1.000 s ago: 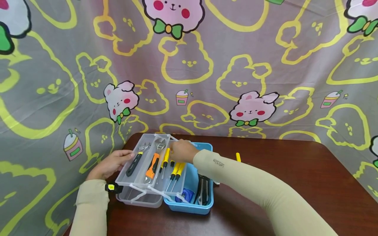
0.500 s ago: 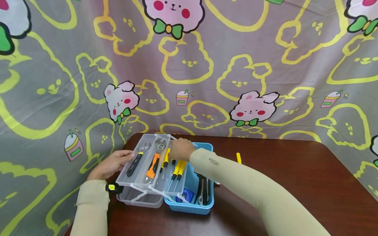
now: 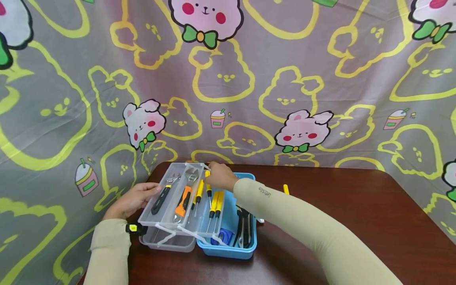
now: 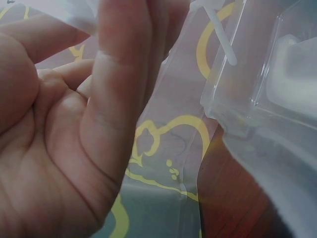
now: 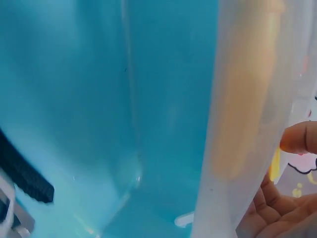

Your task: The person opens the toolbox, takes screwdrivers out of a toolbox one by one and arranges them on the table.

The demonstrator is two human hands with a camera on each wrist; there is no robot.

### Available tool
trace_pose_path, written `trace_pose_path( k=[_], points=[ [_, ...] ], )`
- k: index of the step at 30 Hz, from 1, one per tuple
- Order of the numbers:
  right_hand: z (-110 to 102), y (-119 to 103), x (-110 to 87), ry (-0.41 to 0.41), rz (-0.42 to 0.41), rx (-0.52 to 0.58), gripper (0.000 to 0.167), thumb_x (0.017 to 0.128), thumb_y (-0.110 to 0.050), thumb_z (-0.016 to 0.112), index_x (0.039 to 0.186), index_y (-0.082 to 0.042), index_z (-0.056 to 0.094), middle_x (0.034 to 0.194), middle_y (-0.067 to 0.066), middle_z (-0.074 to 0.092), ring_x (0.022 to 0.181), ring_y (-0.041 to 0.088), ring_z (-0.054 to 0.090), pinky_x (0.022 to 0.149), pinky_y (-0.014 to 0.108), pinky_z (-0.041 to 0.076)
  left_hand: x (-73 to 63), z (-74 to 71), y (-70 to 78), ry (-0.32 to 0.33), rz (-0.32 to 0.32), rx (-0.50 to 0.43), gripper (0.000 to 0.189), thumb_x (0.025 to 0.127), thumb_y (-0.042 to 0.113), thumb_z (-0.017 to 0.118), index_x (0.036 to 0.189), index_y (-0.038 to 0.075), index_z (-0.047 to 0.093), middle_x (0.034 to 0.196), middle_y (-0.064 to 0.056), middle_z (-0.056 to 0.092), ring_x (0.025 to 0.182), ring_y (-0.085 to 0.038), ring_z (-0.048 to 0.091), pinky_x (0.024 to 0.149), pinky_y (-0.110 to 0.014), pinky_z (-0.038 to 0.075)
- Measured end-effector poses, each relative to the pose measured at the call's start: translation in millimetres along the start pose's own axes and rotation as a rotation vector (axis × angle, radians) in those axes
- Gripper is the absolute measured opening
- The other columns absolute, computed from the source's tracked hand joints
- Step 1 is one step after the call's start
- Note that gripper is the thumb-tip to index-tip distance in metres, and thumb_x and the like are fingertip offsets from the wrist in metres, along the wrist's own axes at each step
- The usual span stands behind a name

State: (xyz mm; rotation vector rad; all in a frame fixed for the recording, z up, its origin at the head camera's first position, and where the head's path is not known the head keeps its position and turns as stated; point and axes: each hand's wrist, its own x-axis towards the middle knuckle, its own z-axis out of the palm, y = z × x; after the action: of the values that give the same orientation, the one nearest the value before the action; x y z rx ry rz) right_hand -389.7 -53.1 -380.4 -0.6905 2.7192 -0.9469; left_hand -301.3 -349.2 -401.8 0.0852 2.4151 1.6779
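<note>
My left hand (image 3: 137,198) pinches the left rim of the raised clear tray (image 3: 160,213) of a toolbox. My right hand (image 3: 221,177) is at the tray's far right end, pinching the handle of a yellow screwdriver (image 3: 208,180); in the right wrist view a strip of that yellow handle (image 5: 275,166) shows between thumb and finger. Its shaft points down toward more yellow-handled screwdrivers (image 3: 217,204) in the right compartment. The tray also bears a black-handled adjustable wrench (image 3: 162,200) and an orange-handled one (image 3: 183,202).
Below the tray is the blue toolbox base (image 3: 228,253), with a blue tape measure (image 3: 224,236) and black-handled tools (image 3: 245,229). A lower clear tray (image 3: 167,243) is at left. A yellow object (image 3: 286,189) lies on the table (image 3: 338,213) at right. A patterned curtain (image 3: 249,99) hangs behind.
The right hand has risen slightly, and more of the yellow screwdriver it holds shows now. The left hand keeps its place on the tray. The head view has shifted slightly.
</note>
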Motion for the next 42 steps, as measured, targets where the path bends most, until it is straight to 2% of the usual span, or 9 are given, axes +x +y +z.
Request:
trace_pose_path(
  k=[2, 5, 7, 11, 14, 21, 30, 36, 42],
  points=[
    [-0.1, 1.2, 0.5, 0.004, 0.008, 0.066, 0.060, 0.089, -0.028, 0.069, 0.141, -0.005, 0.048, 0.126, 0.008, 0.060, 0.079, 0.016, 0.061, 0.071, 0.032, 0.051, -0.4, -0.3, -0.9, -0.001, 0.000, 0.005, 0.057, 0.102, 0.031, 0.053, 0.139, -0.011, 0.042, 0.107, -0.015, 0.067, 0.085, -0.029, 0.068, 0.071, -0.044, 0.056],
    [-0.5, 3.4, 1.6, -0.007, 0.021, 0.218, 0.055, 0.089, -0.024, 0.070, 0.137, -0.004, 0.051, 0.120, 0.008, 0.062, 0.087, 0.019, 0.063, 0.077, 0.035, 0.054, -0.6, -0.1, -2.0, 0.004, -0.008, 0.004, 0.058, 0.101, 0.032, 0.054, 0.139, -0.010, 0.043, 0.108, -0.015, 0.067, 0.086, -0.029, 0.068, 0.072, -0.044, 0.056],
    [-0.4, 4.6, 2.1, -0.017, 0.022, 0.369, 0.051, 0.089, -0.018, 0.070, 0.134, -0.002, 0.052, 0.110, 0.010, 0.064, 0.086, 0.026, 0.065, 0.078, 0.039, 0.055, -0.6, 0.0, -2.5, 0.005, -0.006, 0.009, 0.057, 0.101, 0.032, 0.053, 0.139, -0.010, 0.043, 0.109, -0.016, 0.067, 0.086, -0.029, 0.068, 0.072, -0.043, 0.056],
    [1.4, 5.7, 2.5, -0.018, 0.021, 0.617, 0.039, 0.090, -0.009, 0.068, 0.125, 0.002, 0.055, 0.099, 0.013, 0.062, 0.085, 0.032, 0.062, 0.080, 0.044, 0.055, 0.0, -0.3, -4.7, 0.023, -0.024, -0.004, 0.057, 0.101, 0.033, 0.054, 0.139, -0.008, 0.044, 0.109, -0.017, 0.066, 0.086, -0.030, 0.068, 0.073, -0.044, 0.056],
    [3.7, 6.5, 2.5, -0.016, 0.036, 0.710, 0.031, 0.091, -0.009, 0.066, 0.120, 0.001, 0.057, 0.101, 0.012, 0.060, 0.083, 0.029, 0.061, 0.076, 0.039, 0.056, 0.2, -1.2, -7.0, 0.027, -0.034, -0.006, 0.059, 0.100, 0.034, 0.055, 0.140, -0.008, 0.044, 0.109, -0.016, 0.066, 0.086, -0.031, 0.068, 0.073, -0.045, 0.056],
    [6.3, 5.6, 1.0, -0.005, 0.041, 0.760, 0.024, 0.093, -0.012, 0.066, 0.115, -0.004, 0.061, 0.108, 0.008, 0.061, 0.086, 0.026, 0.062, 0.074, 0.036, 0.056, 0.8, -1.4, -9.7, 0.014, -0.013, -0.002, 0.058, 0.101, 0.033, 0.053, 0.139, -0.009, 0.044, 0.108, -0.017, 0.067, 0.085, -0.033, 0.068, 0.073, -0.045, 0.056],
    [8.2, 3.4, -0.9, 0.023, 0.040, 0.785, 0.024, 0.093, -0.012, 0.067, 0.114, -0.004, 0.059, 0.114, 0.007, 0.060, 0.086, 0.025, 0.062, 0.072, 0.035, 0.056, 0.8, -1.1, -8.7, 0.007, -0.012, -0.003, 0.059, 0.101, 0.034, 0.053, 0.140, -0.009, 0.043, 0.108, -0.017, 0.067, 0.085, -0.033, 0.068, 0.073, -0.045, 0.056],
    [4.9, 4.0, -5.9, 0.020, 0.007, 0.817, 0.029, 0.094, -0.010, 0.065, 0.121, -0.002, 0.058, 0.111, 0.009, 0.061, 0.086, 0.026, 0.062, 0.073, 0.037, 0.057, 1.4, -1.1, -7.2, 0.009, -0.007, 0.002, 0.059, 0.101, 0.033, 0.053, 0.140, -0.010, 0.042, 0.108, -0.018, 0.067, 0.085, -0.034, 0.068, 0.073, -0.045, 0.056],
    [0.0, 5.9, -10.0, 0.011, -0.009, 0.823, 0.029, 0.095, -0.010, 0.064, 0.120, 0.000, 0.056, 0.107, 0.011, 0.061, 0.085, 0.027, 0.062, 0.072, 0.038, 0.057, 2.1, -0.9, -6.4, 0.006, -0.004, 0.010, 0.058, 0.101, 0.033, 0.053, 0.139, -0.010, 0.043, 0.107, -0.017, 0.067, 0.085, -0.033, 0.068, 0.073, -0.045, 0.056]
  ],
)
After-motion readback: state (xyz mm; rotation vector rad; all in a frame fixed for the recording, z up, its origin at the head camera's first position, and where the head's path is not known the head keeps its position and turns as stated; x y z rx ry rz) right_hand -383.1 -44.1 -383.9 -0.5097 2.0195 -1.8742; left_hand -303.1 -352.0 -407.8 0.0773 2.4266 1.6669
